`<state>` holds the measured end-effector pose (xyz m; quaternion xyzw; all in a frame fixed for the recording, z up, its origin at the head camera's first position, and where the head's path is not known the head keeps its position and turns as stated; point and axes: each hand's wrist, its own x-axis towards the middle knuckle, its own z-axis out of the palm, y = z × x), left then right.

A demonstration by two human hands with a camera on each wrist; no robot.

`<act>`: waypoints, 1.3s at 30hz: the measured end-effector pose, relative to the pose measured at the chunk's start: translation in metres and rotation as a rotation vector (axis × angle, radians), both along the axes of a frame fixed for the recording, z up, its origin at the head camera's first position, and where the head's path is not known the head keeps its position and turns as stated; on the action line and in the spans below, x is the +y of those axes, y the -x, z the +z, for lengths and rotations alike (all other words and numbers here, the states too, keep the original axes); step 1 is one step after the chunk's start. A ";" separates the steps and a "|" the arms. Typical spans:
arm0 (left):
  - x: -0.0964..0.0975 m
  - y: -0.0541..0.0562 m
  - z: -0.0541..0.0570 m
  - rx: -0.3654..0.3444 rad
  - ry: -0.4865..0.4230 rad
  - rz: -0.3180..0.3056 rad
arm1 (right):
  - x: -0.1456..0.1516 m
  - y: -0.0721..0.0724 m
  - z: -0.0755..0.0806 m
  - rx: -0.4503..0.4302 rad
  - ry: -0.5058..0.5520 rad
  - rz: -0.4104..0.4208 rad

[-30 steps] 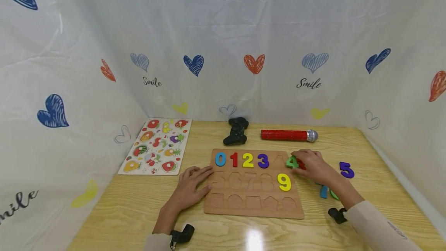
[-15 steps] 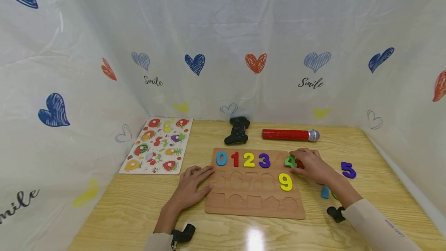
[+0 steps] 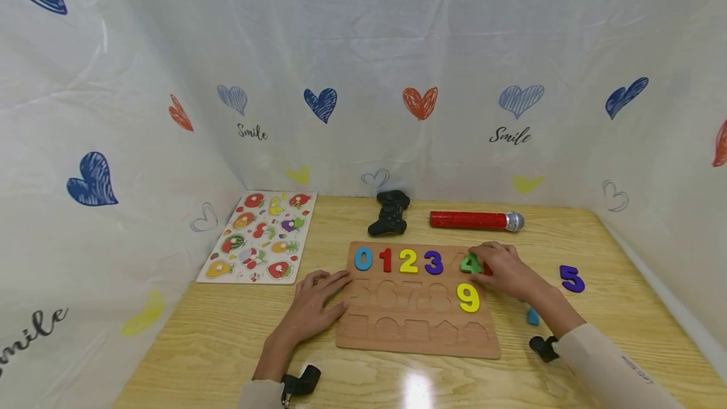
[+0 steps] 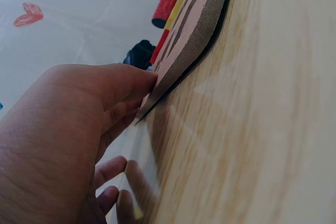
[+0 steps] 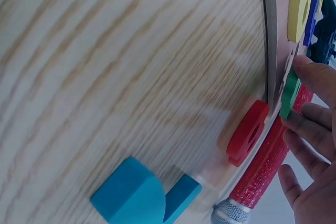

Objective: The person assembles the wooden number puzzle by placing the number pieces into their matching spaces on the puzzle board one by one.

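Note:
The wooden number board [image 3: 417, 339] holds 0, 1, 2 and 3 in its top row, with a yellow 9 [image 3: 468, 298] in the row below. My right hand [image 3: 504, 272] pinches a green number 4 [image 3: 470, 264] between thumb and fingers, over the top row's right end. In the right wrist view, the green 4 [image 5: 290, 94] is tilted above the board's edge. Just off that edge lies a red number piece [image 5: 248, 133], partly hidden by my hand in the head view. My left hand [image 3: 311, 309] touches the board's left edge with thumb and fingers extended.
A purple 5 [image 3: 572, 278] lies to the right; a blue piece [image 3: 532, 316] is partly under my right forearm. Behind the board are a black game controller [image 3: 389, 213] and a red microphone [image 3: 468, 220]. A fruit puzzle board [image 3: 258, 238] lies at the left back.
My right hand has carried the green 4 slightly left, further over the board's top row. The left hand stays at the board's edge. The whole head view has shifted a little.

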<state>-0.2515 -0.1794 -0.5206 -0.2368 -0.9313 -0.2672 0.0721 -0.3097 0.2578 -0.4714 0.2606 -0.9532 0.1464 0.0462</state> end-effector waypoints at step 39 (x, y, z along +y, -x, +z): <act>0.000 0.001 0.002 -0.017 0.018 -0.005 | -0.012 0.009 -0.001 -0.095 0.033 0.015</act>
